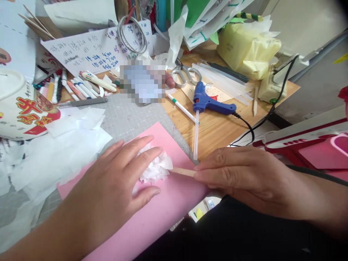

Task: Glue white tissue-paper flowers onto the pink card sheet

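A pink sheet of paper (pixel 163 206) lies over the grey cutting mat and hangs past the table's near edge. On it sits a ruffled clump of white tissue paper (pixel 157 168). My left hand (pixel 122 174) spreads its fingers over the clump's left side, touching it, with thumb and fingers apart. Between the thumb and fingers of my right hand (pixel 239 177) is a flat wooden stick (pixel 183 171), whose tip meets the right edge of the tissue clump. Part of the clump is hidden under my left fingers.
A blue hot glue gun (pixel 206 99) with a glue stick stands beyond my right hand, its black cord (pixel 252 130) trailing right. Scissors (pixel 185 74), several pens (pixel 78 87) and a yellow tissue pack (pixel 247 50) lie behind. White tissue sheets (pixel 59 152) and a paper tub (pixel 21 108) are left.
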The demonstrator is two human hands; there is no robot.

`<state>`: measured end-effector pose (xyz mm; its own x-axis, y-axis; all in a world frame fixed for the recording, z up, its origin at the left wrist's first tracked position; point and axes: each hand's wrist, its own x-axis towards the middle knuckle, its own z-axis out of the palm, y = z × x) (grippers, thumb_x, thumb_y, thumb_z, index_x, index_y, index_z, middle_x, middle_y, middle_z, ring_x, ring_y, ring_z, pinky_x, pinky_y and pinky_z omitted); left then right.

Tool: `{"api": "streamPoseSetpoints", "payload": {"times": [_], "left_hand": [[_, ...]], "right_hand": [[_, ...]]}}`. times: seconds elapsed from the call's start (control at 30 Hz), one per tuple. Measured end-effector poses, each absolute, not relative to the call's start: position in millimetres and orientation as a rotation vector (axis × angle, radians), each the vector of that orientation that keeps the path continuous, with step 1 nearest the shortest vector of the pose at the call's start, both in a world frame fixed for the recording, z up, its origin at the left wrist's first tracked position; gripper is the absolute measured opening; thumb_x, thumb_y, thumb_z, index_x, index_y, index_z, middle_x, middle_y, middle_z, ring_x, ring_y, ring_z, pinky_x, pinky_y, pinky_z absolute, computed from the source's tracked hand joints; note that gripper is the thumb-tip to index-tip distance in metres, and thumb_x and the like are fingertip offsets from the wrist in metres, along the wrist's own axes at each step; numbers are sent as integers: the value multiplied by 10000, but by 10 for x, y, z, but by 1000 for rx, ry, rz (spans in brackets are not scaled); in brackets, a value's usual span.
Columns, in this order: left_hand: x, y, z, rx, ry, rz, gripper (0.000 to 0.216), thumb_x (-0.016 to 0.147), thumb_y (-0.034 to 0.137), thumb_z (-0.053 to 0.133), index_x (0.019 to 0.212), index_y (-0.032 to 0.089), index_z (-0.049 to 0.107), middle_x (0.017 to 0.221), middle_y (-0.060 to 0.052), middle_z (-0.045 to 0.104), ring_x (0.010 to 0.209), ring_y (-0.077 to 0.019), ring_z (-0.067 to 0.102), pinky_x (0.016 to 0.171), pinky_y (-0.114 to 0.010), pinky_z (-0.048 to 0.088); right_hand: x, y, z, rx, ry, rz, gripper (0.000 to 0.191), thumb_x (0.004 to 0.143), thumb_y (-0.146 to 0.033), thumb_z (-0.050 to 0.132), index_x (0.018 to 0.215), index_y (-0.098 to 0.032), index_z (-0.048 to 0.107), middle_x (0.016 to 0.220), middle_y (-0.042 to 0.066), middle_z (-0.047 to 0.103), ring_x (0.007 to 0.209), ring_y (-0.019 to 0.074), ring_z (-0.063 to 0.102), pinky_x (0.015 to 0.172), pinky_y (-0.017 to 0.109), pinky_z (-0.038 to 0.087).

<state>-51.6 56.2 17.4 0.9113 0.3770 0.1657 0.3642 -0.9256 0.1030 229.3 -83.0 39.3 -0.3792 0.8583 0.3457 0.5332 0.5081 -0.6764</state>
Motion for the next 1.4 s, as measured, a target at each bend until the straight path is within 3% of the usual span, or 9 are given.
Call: {"api": "streamPoseSetpoints", "payload": {"times": [0.1, 0.27, 0.43, 0.63, 0.9, 1.1, 1.4], "left_hand": [[-506, 557, 185, 3013, 560, 275, 488, 1046, 522, 506, 1475, 289, 495, 1588, -102, 562, 1405, -339, 573, 1242, -531, 332], [-478, 535, 225, 3055, 557, 312, 434, 1063, 501, 466, 1428, 275, 531, 1557, -127, 592, 1339, -365, 619, 1153, -553, 434], [-501, 556, 224, 3019, 598, 303, 462, 1033, 517, 516, 1426, 282, 572, 1571, -122, 585, 1340, -393, 625, 1148, -586, 457], [-488, 566, 227, 3012, 553, 313, 446, 1038, 511, 513, 1411, 280, 595, 1548, -125, 605, 1324, -399, 639, 1126, -600, 490], [-494, 573, 221, 2990, 597, 239, 439, 1036, 527, 513, 1425, 339, 590, 1602, -97, 550, 1364, -363, 620, 1111, -571, 523], [-513, 567, 198, 3013, 592, 287, 495, 1063, 636, 418, 1420, 340, 591, 1606, -99, 547, 1346, -368, 629, 1093, -569, 529], [-483, 566, 182, 2998, 609, 296, 513, 1071, 652, 397, 1425, 332, 584, 1592, -93, 556, 1361, -361, 622, 1092, -564, 545]], "right_hand": [[2322, -861, 387, -1131, -2084, 606, 479, 941, 16, 682, 1374, -187, 669, 1199, 100, 802, 1051, 151, 770, 886, 227, 622], [2365, -876, 544, -1183, -2132, 535, 349, 965, -37, 662, 1294, -146, 705, 1092, 97, 813, 984, 138, 781, 864, 190, 624], [2332, -849, 528, -1170, -2168, 450, 341, 981, -50, 644, 1287, -190, 700, 1093, 87, 819, 978, 143, 783, 849, 216, 629], [2271, -849, 419, -1153, -2235, 374, 334, 1000, -36, 608, 1316, -115, 680, 1181, 149, 818, 1050, 208, 791, 919, 305, 644], [2173, -851, 378, -1154, -2338, 109, 244, 1070, -94, 519, 1200, -65, 723, 1130, 173, 837, 1036, 198, 806, 984, 271, 636], [2265, -896, 413, -1144, -2233, 206, 257, 1030, -84, 590, 1263, -151, 677, 1079, 114, 843, 983, 182, 802, 889, 282, 655], [2202, -936, 436, -1162, -2316, 124, 225, 1083, -141, 514, 1249, -121, 664, 1085, 122, 837, 957, 195, 782, 835, 300, 652]]}}
